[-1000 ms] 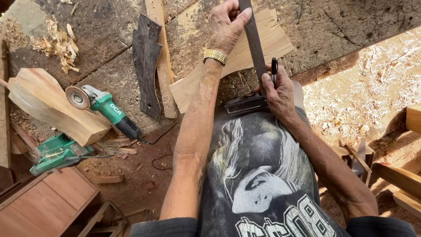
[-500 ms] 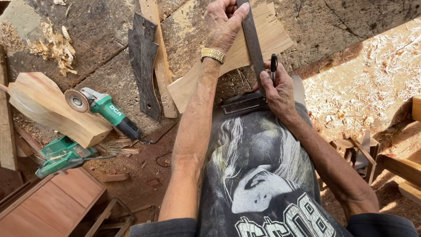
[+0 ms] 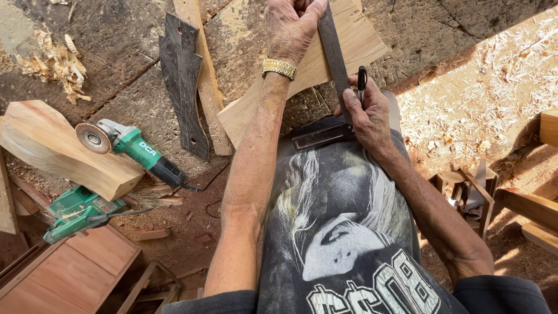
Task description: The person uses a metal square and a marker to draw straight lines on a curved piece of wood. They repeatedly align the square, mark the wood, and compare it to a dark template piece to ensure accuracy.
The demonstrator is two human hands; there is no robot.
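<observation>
A grinder [image 3: 131, 148] is laid aside on the bench [image 3: 133, 99]. The square [image 3: 334, 58] is pressed onto the board [image 3: 360, 43] by the closed left hand [image 3: 290, 26], so it stays steady. The square and a pen [image 3: 361, 78] are gripped by the right hand [image 3: 366, 113] beside it.

One head-worn camera looks steeply down, close over the workbench [image 3: 436, 35], arms reaching forward

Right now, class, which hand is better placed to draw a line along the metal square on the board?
Right hand: it holds the pen beside the metal square, while the left hand pins the blade on the board.
</observation>
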